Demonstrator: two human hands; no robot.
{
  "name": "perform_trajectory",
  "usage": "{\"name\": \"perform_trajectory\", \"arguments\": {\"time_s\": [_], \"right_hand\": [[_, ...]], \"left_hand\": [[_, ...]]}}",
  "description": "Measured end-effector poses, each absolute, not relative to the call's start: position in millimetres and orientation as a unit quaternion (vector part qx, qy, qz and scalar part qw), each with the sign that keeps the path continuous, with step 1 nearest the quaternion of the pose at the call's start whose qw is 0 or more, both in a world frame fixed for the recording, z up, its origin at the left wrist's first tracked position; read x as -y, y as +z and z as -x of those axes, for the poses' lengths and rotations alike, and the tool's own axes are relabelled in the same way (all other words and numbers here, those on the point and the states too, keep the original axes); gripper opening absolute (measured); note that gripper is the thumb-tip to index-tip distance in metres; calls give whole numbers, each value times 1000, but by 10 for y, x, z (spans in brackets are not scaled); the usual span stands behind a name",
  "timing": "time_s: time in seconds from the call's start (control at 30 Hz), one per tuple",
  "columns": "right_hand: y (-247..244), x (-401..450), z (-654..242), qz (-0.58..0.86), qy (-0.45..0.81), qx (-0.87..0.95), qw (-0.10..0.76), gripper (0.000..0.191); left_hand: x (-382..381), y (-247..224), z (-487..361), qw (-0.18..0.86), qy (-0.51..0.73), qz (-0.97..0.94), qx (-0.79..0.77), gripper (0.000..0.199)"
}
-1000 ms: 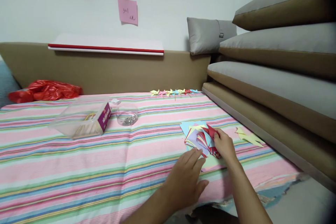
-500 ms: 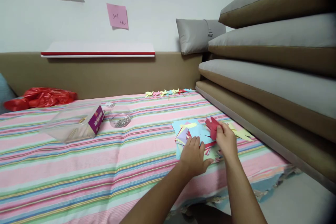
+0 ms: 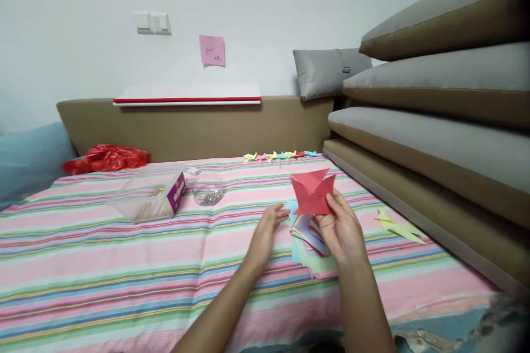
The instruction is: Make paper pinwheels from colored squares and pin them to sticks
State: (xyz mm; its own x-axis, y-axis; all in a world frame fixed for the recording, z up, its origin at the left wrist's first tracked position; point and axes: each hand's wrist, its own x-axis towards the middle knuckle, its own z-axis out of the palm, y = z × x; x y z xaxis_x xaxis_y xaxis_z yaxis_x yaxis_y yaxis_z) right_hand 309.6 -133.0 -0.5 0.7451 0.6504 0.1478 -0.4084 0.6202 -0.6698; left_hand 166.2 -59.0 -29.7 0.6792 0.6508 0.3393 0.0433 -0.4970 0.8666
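Note:
A red sheet of paper [image 3: 311, 193] with cuts at its corners is pinched in my right hand [image 3: 343, 226], raised over a pile of coloured papers [image 3: 317, 262]. Just left of the pile is my left hand [image 3: 268, 227], its fingers apart and nothing in it, near a light blue paper. Yellow cut paper [image 3: 401, 229] lies on the striped cloth to the right of my right hand. Part of the pile is hidden behind the red sheet and my right hand.
Small paper pinwheels [image 3: 272, 156] line the far edge. A clear box [image 3: 143, 196] with sticks and a round tub [image 3: 207, 192] of small metal pieces sit left. Stacked cushions [image 3: 430, 132] rise at the right; a red bag [image 3: 108, 159] lies far left.
The red paper has been lifted off the pile and turned flat to the camera in my right hand. My left hand has moved off the pile to the left. The view has shifted.

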Motion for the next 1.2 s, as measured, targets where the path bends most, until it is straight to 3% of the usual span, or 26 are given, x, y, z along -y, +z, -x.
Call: {"name": "perform_trajectory", "arguments": {"time_s": [0.1,0.17,0.47,0.77,0.97,1.2], "right_hand": [[-17,1107,-2779,300,401,220,837,25],[-56,964,-2565,316,452,250,796,28],[-250,458,-1939,412,466,341,705,43],[-266,511,-1855,508,338,490,622,66],[-299,685,-1944,569,175,644,481,37],[-323,750,-2016,566,75,663,485,26]], "left_hand": [[359,-152,-1141,654,333,-637,-235,62],[274,-100,-905,714,338,-571,-223,52],[68,-357,-612,698,459,-462,-300,37],[15,-428,-491,718,509,-378,-286,38],[116,-418,-527,736,503,-354,-283,39],[231,-436,-592,736,489,-377,-277,37]]}}
